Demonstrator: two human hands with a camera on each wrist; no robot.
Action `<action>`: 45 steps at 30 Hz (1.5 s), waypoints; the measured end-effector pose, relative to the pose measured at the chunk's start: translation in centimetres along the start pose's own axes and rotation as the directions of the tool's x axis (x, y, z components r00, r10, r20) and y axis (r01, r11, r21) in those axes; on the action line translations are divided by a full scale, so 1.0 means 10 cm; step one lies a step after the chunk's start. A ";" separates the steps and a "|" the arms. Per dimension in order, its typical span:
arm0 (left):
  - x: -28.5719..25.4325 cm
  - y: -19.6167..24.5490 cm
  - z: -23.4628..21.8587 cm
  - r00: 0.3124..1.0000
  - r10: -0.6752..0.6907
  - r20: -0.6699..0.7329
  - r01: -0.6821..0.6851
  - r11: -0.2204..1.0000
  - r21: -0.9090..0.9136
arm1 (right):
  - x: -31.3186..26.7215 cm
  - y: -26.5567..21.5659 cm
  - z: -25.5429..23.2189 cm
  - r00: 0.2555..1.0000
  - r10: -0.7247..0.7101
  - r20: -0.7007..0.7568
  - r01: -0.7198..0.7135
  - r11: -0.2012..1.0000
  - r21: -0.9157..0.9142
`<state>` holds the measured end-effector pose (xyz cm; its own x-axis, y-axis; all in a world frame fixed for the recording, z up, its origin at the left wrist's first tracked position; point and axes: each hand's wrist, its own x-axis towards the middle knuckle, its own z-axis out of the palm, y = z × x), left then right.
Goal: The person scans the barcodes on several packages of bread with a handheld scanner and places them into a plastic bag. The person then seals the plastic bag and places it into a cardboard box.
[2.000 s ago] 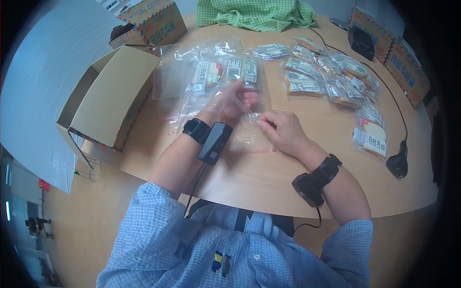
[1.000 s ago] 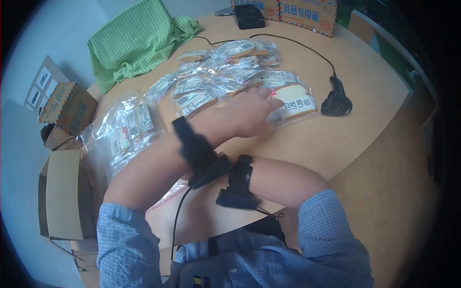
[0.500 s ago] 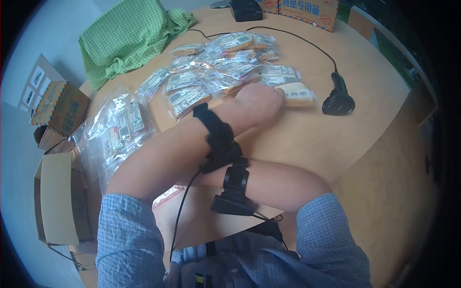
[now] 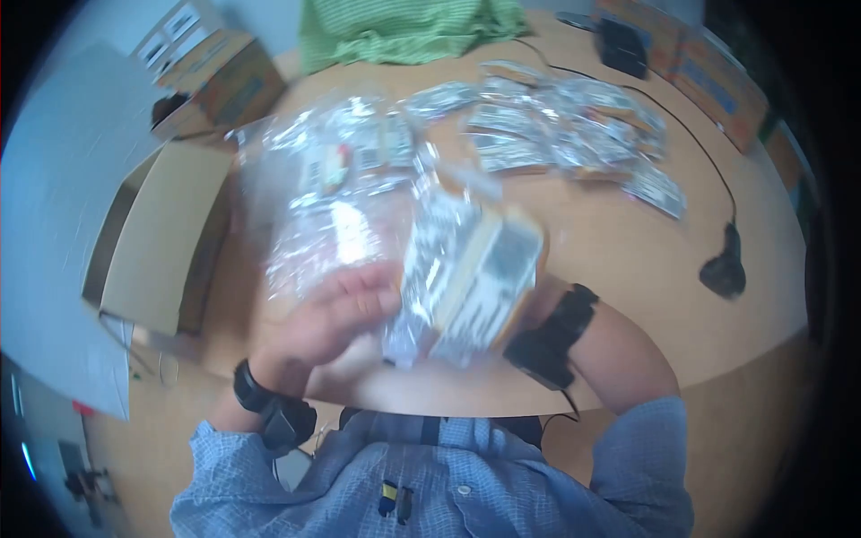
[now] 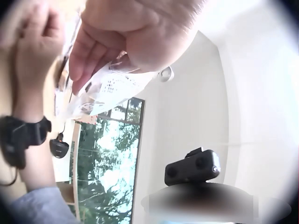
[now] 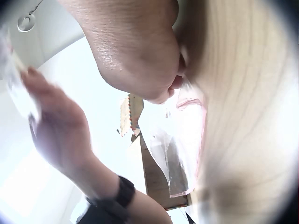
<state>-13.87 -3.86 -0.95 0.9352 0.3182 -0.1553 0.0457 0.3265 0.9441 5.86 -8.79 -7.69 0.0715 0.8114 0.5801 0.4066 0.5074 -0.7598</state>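
Note:
My left hand (image 4: 336, 309) grips a clear-wrapped packet of sliced bread (image 4: 489, 278) by its left edge, raised over the front of the table. The packet is tilted, its printed label facing up, blurred by motion. The left wrist view shows fingers curled on the wrapper (image 5: 117, 91). My right hand (image 6: 135, 56) is low at the table, mostly hidden behind the packet in the head view; in the right wrist view its curled fingertips pinch the edge of a large clear plastic bag (image 6: 177, 144). That bag (image 4: 309, 242) lies flat at left centre, with labelled packets inside it.
Several more bread packets (image 4: 592, 125) are heaped at the back right. An open cardboard box (image 4: 166, 238) stands on the left. A barcode scanner (image 4: 723, 264) lies at the right on its cable. Behind are a green checked cloth (image 4: 404, 31) and further printed boxes (image 4: 722, 90).
My left hand reached across to the right, took the nearest bread packet from beside the scanner, and brought it back leftward over the front of the table. The right hand stayed low near the bag.

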 end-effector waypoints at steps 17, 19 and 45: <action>-0.48 -0.36 -0.40 0.976 -0.032 -0.214 -0.047 0.935 -0.352 | -0.01 -0.01 -0.06 0.985 0.148 0.083 -0.115 0.940 -0.320; -0.51 -0.31 -0.46 0.967 -0.050 -0.248 -0.013 0.969 -0.246 | -0.01 -0.02 -0.06 0.981 0.168 0.097 -0.128 0.935 -0.331; 0.14 -0.15 -0.87 0.761 0.105 -0.640 -0.252 0.957 -0.142 | -0.01 -0.03 -0.04 0.980 0.165 0.115 -0.110 0.919 -0.379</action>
<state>-15.65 3.90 -5.09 0.4914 0.8465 -0.2049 -0.2420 0.3587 0.9016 6.12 -9.18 -7.36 0.0326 0.9118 0.4093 0.7109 0.2668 -0.6507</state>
